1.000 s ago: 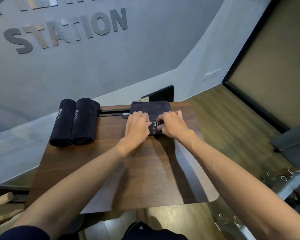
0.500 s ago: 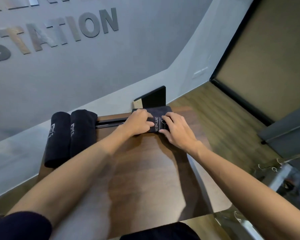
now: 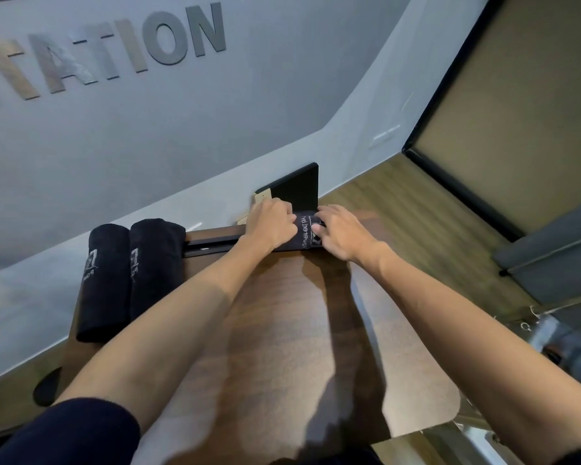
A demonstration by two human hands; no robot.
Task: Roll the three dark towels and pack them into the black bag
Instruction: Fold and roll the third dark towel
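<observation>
At the far edge of a dark walnut-grained wooden table, the person's two bare hands work on a third dark navy towel, which lies rolled into a tight bundle with white printed lettering showing between the hands. The left hand has its fingers curled over the left part of the roll, gripping it from above. The right hand bends its fingers onto the right part of the roll, the fingertips pressing by the printed logo; it seems to pinch the cloth, though blur makes the exact hold hard to read. On the table's left side, two rolled dark navy towels lie side by side, touching, each with a pale logo facing up. Just beyond the hands, a flat black panel-shaped object stands upright against the grey wall; it may be the black bag. Large metallic letters are mounted on the wall.
</observation>
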